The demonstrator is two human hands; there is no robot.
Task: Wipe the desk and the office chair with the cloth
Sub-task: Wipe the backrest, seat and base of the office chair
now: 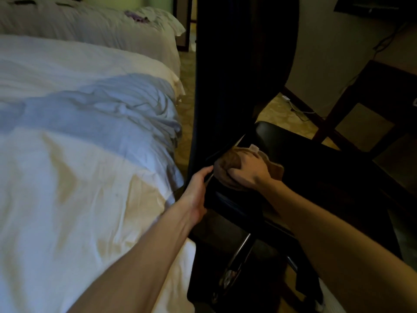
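Observation:
A black office chair (316, 163) stands right of the bed, its tall backrest (243, 64) rising at centre. My right hand (246, 171) grips a bunched brown cloth (232, 158) and presses it where the seat meets the backrest. My left hand (198, 188) holds the near left edge of the seat, thumb on top and fingers hidden beneath. The dark wooden desk (383, 86) stands at the far right, seen from below its top.
A bed with white rumpled bedding (79, 143) fills the left half, close against the chair. A second bed (90, 26) lies behind. The chair's chrome base (237, 260) is below the seat. A white cable (297, 109) trails across the patterned carpet.

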